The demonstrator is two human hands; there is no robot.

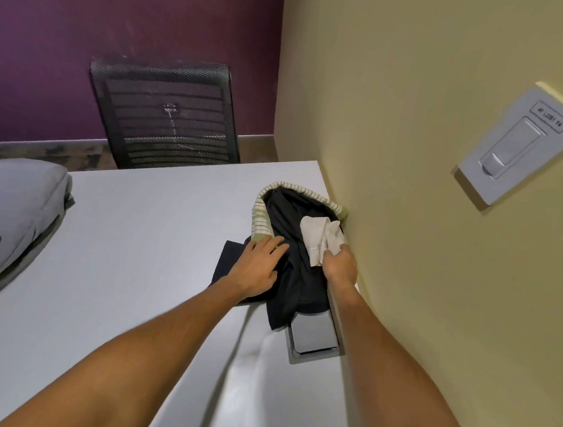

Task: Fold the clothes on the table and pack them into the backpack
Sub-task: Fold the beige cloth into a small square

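Head view, only cam.

Clothes pile sits right under both hands, jammed against the yellow wall (421, 155) at the far right side of the surface (143, 255). Pile = black garment (295, 278), crumpled, w/ a striped cream/green piece (261, 219) curling round its far edge, plus a flat dark folded piece (227, 257) poking out under the left hand's wrist side.

Left hand (261, 266): fingers spread fairly flat, pressing on the black garment, fingertips touching the striped piece. Not pinching anything.

Right hand (341, 263): fingers curled, pinching a small white cloth (321, 239) that lies on top of the black garment, close to the wall.

Backpack (19, 214): grey, well to the left of the left hand, at the surface's left edge. Can't tell if its open or zipped from here.

Other stuff: grey cable-port flap (315, 339) set in the surface just near-side of the right hand, black garment's hem drapes over it. Mesh chair (165, 114) beyond the surface. Wall switch (515, 146) to the right of the right hand.

Step, imo: still sorting/picking, most of the pile unfolded, nothing seen packed. Looks like white cloth gets pulled first while left hand pins the rest.

Next move needs: lift white cloth clear w/o dragging the black one, bring it to open surface left of the pile, flatten, fold.
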